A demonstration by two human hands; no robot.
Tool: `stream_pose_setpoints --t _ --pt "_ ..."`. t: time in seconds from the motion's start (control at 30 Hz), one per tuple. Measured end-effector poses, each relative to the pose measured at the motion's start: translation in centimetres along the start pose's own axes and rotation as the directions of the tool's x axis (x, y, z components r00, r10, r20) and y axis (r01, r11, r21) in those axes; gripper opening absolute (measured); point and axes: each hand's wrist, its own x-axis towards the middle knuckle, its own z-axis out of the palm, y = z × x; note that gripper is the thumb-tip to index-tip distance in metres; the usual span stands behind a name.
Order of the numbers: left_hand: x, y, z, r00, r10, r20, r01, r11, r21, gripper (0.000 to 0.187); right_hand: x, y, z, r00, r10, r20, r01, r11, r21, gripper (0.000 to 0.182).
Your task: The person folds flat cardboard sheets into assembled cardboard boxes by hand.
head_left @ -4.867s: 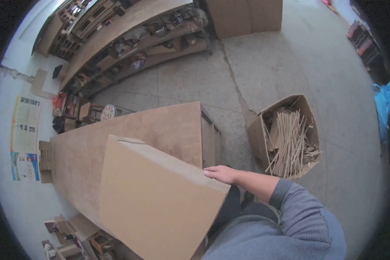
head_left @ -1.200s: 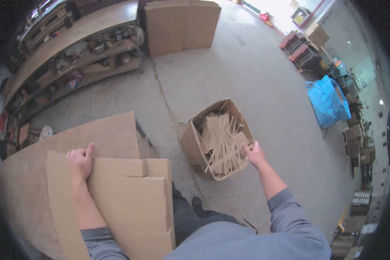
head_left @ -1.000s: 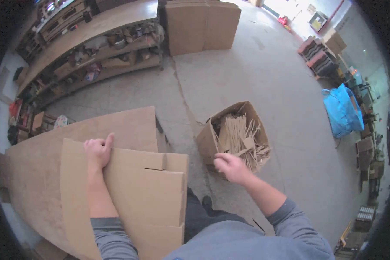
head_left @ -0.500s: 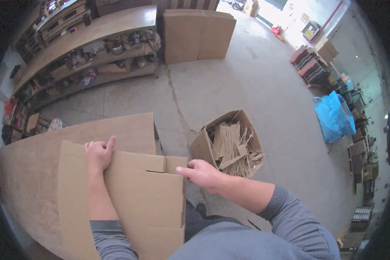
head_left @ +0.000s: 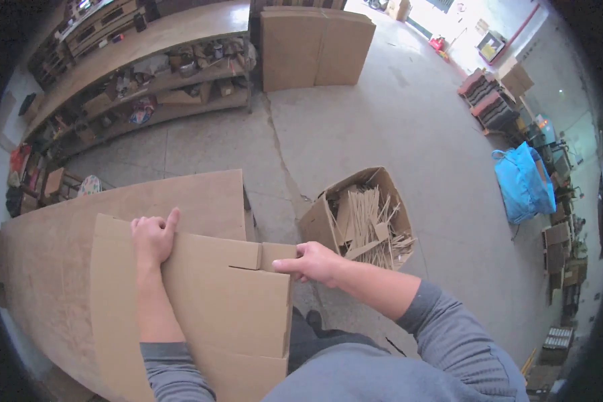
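A flat, creased cardboard sheet with a slot near its far right corner lies on the wooden table. My left hand is closed on the sheet's far edge, its fingertips hidden and one digit pointing up. At the right corner my right hand pinches the small end flap, thumb on top and the other fingers at the edge or beneath. The sheet's right edge hangs near my body.
Beyond my right hand, an open carton full of cardboard strips stands on the floor. A long shelf bench is at the far left, upright cardboard stacks behind, a blue bag at right.
The view has shifted slightly, so the surroundings sit a little differently in it. Both hands keep their hold on the sheet, with hardly any movement.
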Motion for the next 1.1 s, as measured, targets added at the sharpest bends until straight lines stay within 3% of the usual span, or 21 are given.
stream_pose_setpoints --t 0.07,0.27,0.4,0.47,0.5,0.57,0.6,0.67,0.7,0.77,0.87,0.97,1.07,1.1 --pt "0.2 -0.6 0.5 1.000 -0.004 0.002 0.004 1.000 0.002 0.066 0.4 0.1 -0.1 1.000 -0.006 -0.029 0.003 0.995 -0.097 0.042" --pt "0.3 -0.7 0.2 0.999 -0.016 0.029 0.015 1.000 0.017 0.066 -1.0 1.7 -1.9 0.995 -0.065 -0.082 0.053 0.988 -0.143 0.041" --pt "0.1 -0.5 -0.3 0.996 -0.037 0.082 0.035 0.999 0.022 0.064 -3.7 15.3 -4.7 0.974 -0.085 -0.209 0.133 0.965 0.226 0.035" --pt "0.0 0.0 -0.4 0.998 0.021 0.066 -0.025 0.998 0.056 0.065 -5.9 22.3 -3.1 0.970 0.069 -0.234 0.127 0.677 0.725 0.042" --pt "0.1 -0.2 -0.4 0.997 0.023 0.070 -0.026 0.998 0.053 0.064 -7.2 20.7 -3.3 0.960 0.008 -0.281 0.186 0.732 0.655 0.038" --pt "0.4 -0.6 -0.3 0.996 -0.007 0.087 0.003 0.999 0.052 0.064 -10.0 18.0 -3.4 0.891 -0.246 -0.381 0.372 0.876 0.306 0.026" --pt "0.6 -1.5 0.4 0.997 0.017 0.079 -0.021 0.998 0.054 0.064 -10.4 17.8 -5.3 0.838 -0.291 -0.461 0.452 0.845 0.287 0.025" --pt "1.3 -3.6 1.6 0.998 0.061 0.006 -0.061 0.997 0.045 0.066 -11.0 17.2 -9.4 0.544 -0.471 -0.694 0.721 0.686 0.099 0.023" --pt "1.3 -3.5 1.6 0.998 0.068 0.004 -0.068 0.997 0.043 0.066 -11.2 16.9 -11.1 0.551 -0.431 -0.715 0.665 0.744 0.064 0.026" --pt "1.2 -3.9 1.5 0.998 0.068 -0.004 -0.068 0.996 0.052 0.066 -11.5 16.2 -14.4 0.565 -0.267 -0.781 0.390 0.920 -0.032 0.038" --pt "0.7 -3.1 0.8 0.997 0.009 0.072 -0.008 1.000 -0.019 0.066 -7.1 16.9 -18.0 0.625 -0.170 -0.761 0.143 0.984 -0.103 0.057" --pt "0.5 -4.9 1.7 0.983 0.145 -0.117 -0.148 0.989 -0.022 0.053 1.2 20.5 -22.1 0.644 -0.210 -0.735 0.112 0.977 -0.181 0.059" --pt "0.2 -4.4 1.0 0.983 0.165 -0.086 -0.170 0.984 -0.054 0.048 8.4 21.7 -25.0 0.770 -0.074 -0.634 -0.227 0.897 -0.380 0.093" --pt "0.2 -4.3 1.0 0.981 0.168 -0.098 -0.173 0.983 -0.054 0.047 10.4 22.2 -25.7 0.756 -0.044 -0.653 -0.274 0.885 -0.377 0.097"
